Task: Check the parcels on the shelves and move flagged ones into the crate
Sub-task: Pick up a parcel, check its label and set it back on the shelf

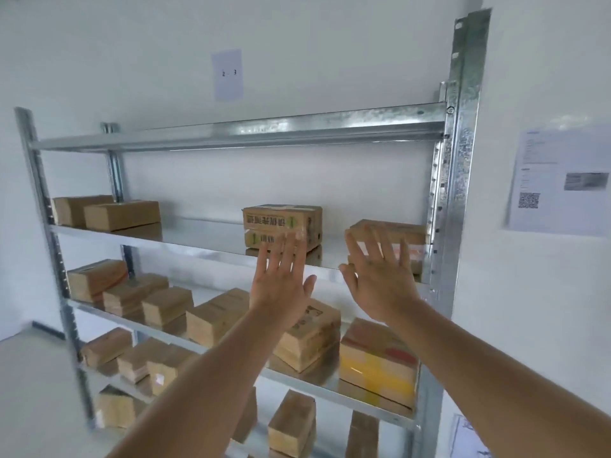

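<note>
White walls back a tall galvanised steel shelving rack [231,132] whose lower tiers hold rows of brown cardboard parcels. On the second shelf from the top, two plain brown boxes sit at the far left, a brown carton with green printed lettering [282,223] stands near the middle, and a brown parcel with a white label and reddish tape [390,239] lies at the right end against the upright post.

Both arms are raised toward that shelf. The left hand [281,285] has its fingers straight and spread, holding nothing, its fingertips in front of the lower edge of the lettered carton. The right hand [380,282] is likewise flat, splayed and empty, its fingers overlapping the near face of the labelled parcel; blur hides whether they touch.

Each parcel lies just beyond and slightly above its hand, long side running left to right along the shelf. The right hand looks nearer its box, so that parcel seems the likelier pick. No crate is in view.
</note>
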Available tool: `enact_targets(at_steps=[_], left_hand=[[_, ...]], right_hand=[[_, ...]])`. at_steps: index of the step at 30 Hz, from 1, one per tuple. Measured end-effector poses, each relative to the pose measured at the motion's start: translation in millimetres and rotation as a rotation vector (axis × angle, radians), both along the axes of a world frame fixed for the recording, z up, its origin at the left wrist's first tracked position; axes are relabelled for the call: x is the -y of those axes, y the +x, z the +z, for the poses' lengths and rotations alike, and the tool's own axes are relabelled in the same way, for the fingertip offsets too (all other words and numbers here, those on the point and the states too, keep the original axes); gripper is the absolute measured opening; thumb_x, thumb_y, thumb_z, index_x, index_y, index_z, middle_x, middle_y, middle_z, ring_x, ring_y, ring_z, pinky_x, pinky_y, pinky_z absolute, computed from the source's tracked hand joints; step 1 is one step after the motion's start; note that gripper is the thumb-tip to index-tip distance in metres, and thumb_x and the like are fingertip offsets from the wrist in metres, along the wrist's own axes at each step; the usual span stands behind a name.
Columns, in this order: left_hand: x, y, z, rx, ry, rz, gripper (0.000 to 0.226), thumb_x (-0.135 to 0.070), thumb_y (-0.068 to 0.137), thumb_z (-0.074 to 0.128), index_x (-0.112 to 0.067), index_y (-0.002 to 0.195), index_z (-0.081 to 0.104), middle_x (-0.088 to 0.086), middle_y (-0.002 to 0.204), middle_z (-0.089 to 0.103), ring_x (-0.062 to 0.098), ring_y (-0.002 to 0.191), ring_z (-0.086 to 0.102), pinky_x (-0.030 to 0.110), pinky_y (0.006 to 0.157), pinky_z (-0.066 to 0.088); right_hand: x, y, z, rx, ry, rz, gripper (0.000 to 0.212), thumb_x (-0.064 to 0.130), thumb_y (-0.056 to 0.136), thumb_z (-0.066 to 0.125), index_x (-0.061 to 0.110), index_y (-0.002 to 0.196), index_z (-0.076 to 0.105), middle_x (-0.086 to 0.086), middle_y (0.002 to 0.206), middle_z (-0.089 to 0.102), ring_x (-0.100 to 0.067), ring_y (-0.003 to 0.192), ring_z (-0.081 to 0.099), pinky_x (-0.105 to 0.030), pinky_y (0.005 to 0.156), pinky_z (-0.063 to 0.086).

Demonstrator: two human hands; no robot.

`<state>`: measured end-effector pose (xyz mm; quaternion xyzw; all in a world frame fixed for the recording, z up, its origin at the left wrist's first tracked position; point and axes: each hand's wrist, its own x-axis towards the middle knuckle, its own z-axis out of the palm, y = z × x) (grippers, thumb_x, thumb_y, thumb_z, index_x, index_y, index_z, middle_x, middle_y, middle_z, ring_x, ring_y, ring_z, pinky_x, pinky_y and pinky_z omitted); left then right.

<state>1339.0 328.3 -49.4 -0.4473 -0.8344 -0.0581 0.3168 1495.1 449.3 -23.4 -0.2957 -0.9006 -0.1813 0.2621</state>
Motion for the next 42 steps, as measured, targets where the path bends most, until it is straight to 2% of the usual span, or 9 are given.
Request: enact_targets(at_steps=[8, 12, 17, 24, 32, 35, 37, 39, 42], left_hand=[[8, -129, -13, 0.004, 0.056, -0.075, 0.077, -0.057, 0.103, -0.001, -0.012, 0.164, -0.013, 0.015, 0.173, -0.012, 0.033, 0.161, -0.009, 0.054, 0.129, -0.006], [-12, -183, -22, 0.029, 0.034, -0.084, 0.078, -0.056, 0.095, -0.017, -0.014, 0.160, -0.025, 0.014, 0.172, -0.018, 0.034, 0.160, -0.011, 0.053, 0.129, -0.008], [-42, -252, -14, 0.024, 0.066, -0.158, 0.077, -0.055, 0.099, 0.000, -0.017, 0.166, -0.002, 0.013, 0.174, 0.002, 0.031, 0.161, 0.002, 0.053, 0.130, -0.002], [-96, -330, 12, 0.039, 0.120, -0.267, 0.072, -0.056, 0.098, 0.002, -0.024, 0.160, -0.014, 0.012, 0.174, 0.002, 0.033, 0.161, 0.005, 0.055, 0.130, 0.005], [-155, -395, 35, 0.158, 0.172, -0.351, 0.079, -0.065, 0.102, -0.006, -0.017, 0.163, -0.016, 0.008, 0.173, -0.014, 0.025, 0.161, -0.011, 0.044, 0.130, -0.007], [-171, -420, 42, 0.344, 0.253, -0.388, 0.089, -0.070, 0.099, 0.003, -0.011, 0.165, -0.007, 0.011, 0.174, -0.006, 0.027, 0.161, -0.004, 0.040, 0.130, -0.002], [-182, -436, 42, 0.540, 0.345, -0.365, 0.104, -0.079, 0.093, 0.005, -0.003, 0.162, 0.015, 0.019, 0.169, 0.021, 0.034, 0.157, 0.020, 0.046, 0.130, 0.017], [-186, -445, 42, 0.784, 0.413, -0.368, 0.102, -0.087, 0.088, 0.014, -0.004, 0.137, 0.049, 0.016, 0.137, 0.058, 0.033, 0.130, 0.053, 0.052, 0.110, 0.047], [-182, -449, 37, 1.157, 0.432, -0.493, 0.065, -0.074, 0.098, 0.039, -0.018, 0.098, 0.072, 0.001, 0.095, 0.076, 0.021, 0.094, 0.071, 0.036, 0.080, 0.056]], right_hand=[[9, -110, -4, 0.029, -0.037, -0.068, 0.081, 0.061, 0.085, -0.023, 0.030, 0.160, -0.021, -0.006, 0.170, -0.024, -0.033, 0.156, -0.021, -0.061, 0.126, 0.001], [-13, -164, -10, 0.028, -0.058, -0.093, 0.070, 0.059, 0.097, -0.010, 0.031, 0.161, -0.019, -0.005, 0.170, -0.022, -0.031, 0.156, -0.023, -0.061, 0.126, -0.001], [-48, -234, -14, -0.025, -0.097, -0.061, 0.070, 0.057, 0.094, -0.017, 0.030, 0.158, -0.025, -0.004, 0.170, -0.023, -0.029, 0.155, -0.024, -0.057, 0.126, -0.004], [-83, -308, -10, -0.089, -0.153, -0.091, 0.063, 0.050, 0.107, 0.011, 0.032, 0.160, -0.019, -0.004, 0.169, -0.025, -0.031, 0.156, -0.023, -0.057, 0.127, 0.002], [-114, -344, -7, -0.230, -0.259, -0.231, 0.066, 0.059, 0.102, 0.003, 0.033, 0.160, -0.016, -0.010, 0.169, -0.022, -0.039, 0.157, -0.012, -0.055, 0.126, 0.012], [-120, -351, 0, -0.401, -0.405, -0.229, 0.064, 0.059, 0.103, 0.012, 0.036, 0.162, -0.002, -0.010, 0.170, -0.013, -0.040, 0.157, 0.000, -0.056, 0.121, 0.031], [-126, -354, 4, -0.516, -0.480, -0.210, 0.064, 0.056, 0.102, 0.016, 0.034, 0.161, 0.013, -0.005, 0.171, -0.003, -0.039, 0.156, 0.005, -0.055, 0.119, 0.035], [-131, -357, 6, -0.673, -0.583, -0.153, 0.063, 0.058, 0.103, 0.017, 0.034, 0.161, 0.014, -0.003, 0.169, 0.016, -0.036, 0.154, 0.021, -0.052, 0.116, 0.039], [-134, -364, 1, -1.081, -0.876, -0.064, 0.068, 0.065, 0.104, 0.025, 0.036, 0.163, 0.006, -0.003, 0.155, 0.044, -0.033, 0.142, 0.045, -0.049, 0.112, 0.038]])
